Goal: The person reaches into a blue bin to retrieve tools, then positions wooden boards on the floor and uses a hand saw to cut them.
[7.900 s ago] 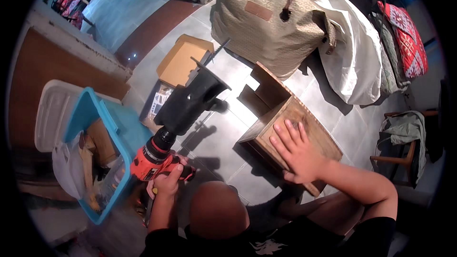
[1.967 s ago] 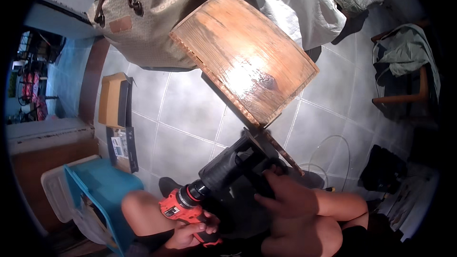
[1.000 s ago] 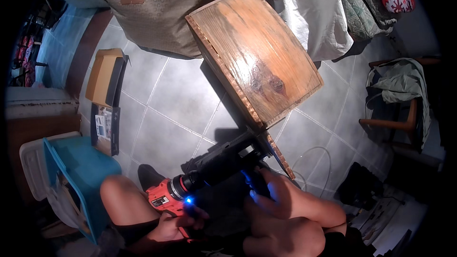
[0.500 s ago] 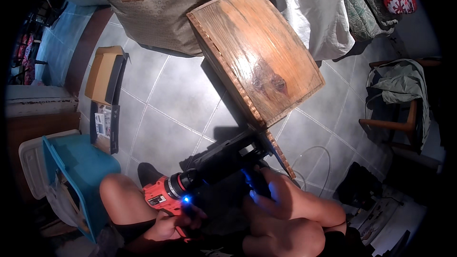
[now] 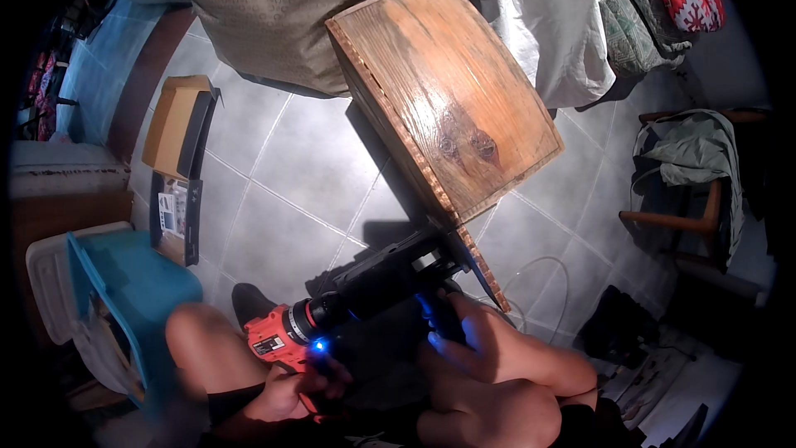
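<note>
My left hand [image 5: 290,392] is closed around the handle of a red cordless drill [image 5: 274,338], whose blue light glows. A black saw attachment [image 5: 390,275] is fitted to the drill's chuck and points up and to the right. My right hand [image 5: 469,328] wraps round the attachment's black grip. The attachment's front end meets the edge of a thin board [image 5: 486,272] that juts toward me from a brown wooden box [image 5: 452,87]. Any blade is too dark to make out. My legs are on either side of the drill.
At left lie an opened cardboard box [image 5: 172,129] and a teal plastic bin [image 5: 137,282] with a white lid. Behind the wooden box stand a beige patterned bag [image 5: 282,41] and white cloth [image 5: 555,33]. At right is a wooden chair [image 5: 684,220] draped with cloth.
The whole view has shifted slightly to the left. Both hands keep their grip, and the drill and attachment stay against the board with no clear movement.
</note>
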A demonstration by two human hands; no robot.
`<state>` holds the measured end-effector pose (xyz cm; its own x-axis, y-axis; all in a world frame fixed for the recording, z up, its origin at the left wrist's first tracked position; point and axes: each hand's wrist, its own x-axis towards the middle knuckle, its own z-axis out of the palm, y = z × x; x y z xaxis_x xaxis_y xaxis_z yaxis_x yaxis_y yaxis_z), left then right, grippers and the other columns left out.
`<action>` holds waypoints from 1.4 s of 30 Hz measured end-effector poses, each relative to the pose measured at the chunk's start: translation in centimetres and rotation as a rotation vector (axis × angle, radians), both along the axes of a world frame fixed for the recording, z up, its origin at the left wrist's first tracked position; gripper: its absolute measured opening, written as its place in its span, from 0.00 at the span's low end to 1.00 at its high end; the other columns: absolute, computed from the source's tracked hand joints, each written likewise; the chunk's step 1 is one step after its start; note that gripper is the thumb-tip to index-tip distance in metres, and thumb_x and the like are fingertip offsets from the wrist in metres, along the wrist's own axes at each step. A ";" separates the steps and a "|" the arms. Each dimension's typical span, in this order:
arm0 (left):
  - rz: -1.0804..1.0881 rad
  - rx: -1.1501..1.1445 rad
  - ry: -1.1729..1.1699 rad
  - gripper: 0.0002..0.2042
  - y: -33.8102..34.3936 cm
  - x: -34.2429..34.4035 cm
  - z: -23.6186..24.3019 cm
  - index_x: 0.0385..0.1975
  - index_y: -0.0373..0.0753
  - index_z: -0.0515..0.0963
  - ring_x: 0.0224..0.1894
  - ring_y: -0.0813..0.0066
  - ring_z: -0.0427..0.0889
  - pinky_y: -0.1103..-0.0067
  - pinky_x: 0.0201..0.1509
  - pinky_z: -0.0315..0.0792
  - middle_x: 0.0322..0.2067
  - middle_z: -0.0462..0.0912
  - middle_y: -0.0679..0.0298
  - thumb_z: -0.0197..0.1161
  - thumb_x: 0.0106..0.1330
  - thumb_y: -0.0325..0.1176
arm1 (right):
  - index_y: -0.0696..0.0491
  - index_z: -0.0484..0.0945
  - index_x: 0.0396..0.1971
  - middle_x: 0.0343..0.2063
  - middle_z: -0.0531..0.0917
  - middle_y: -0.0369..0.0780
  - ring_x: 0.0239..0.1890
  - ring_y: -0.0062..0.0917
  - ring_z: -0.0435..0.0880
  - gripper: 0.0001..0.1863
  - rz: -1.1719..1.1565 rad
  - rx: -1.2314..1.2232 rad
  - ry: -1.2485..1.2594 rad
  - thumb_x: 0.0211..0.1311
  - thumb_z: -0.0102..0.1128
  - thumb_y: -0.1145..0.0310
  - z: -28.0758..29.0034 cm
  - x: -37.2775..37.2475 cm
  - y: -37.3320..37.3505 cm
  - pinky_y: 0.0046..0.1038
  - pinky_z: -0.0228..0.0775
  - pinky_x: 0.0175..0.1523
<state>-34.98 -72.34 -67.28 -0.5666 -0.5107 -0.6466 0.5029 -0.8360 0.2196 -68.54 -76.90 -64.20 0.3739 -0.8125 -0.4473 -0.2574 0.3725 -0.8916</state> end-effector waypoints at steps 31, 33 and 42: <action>-0.029 0.050 -0.072 0.16 -0.3 -0.6 0.5 0.49 0.30 0.77 0.38 0.59 0.81 0.65 0.46 0.77 0.35 0.81 0.49 0.57 0.60 0.24 | 0.62 0.68 0.52 0.32 0.81 0.51 0.36 0.46 0.83 0.20 0.027 0.063 0.037 0.66 0.61 0.68 -1.0 -0.5 0.1 0.40 0.72 0.41; 0.029 0.105 -0.001 0.16 -0.2 -0.7 0.3 0.49 0.28 0.76 0.37 0.62 0.83 0.67 0.47 0.78 0.44 0.84 0.43 0.58 0.61 0.20 | 0.62 0.67 0.52 0.31 0.81 0.51 0.35 0.45 0.83 0.20 0.043 0.091 0.056 0.67 0.61 0.68 -0.7 -0.8 -0.1 0.40 0.72 0.40; 0.027 0.099 -0.021 0.16 -0.2 -1.4 0.4 0.49 0.27 0.76 0.36 0.62 0.83 0.67 0.47 0.77 0.43 0.83 0.44 0.58 0.60 0.20 | 0.62 0.68 0.51 0.30 0.81 0.51 0.34 0.45 0.82 0.20 0.030 0.133 0.018 0.67 0.61 0.66 -0.9 -1.3 -0.5 0.39 0.71 0.41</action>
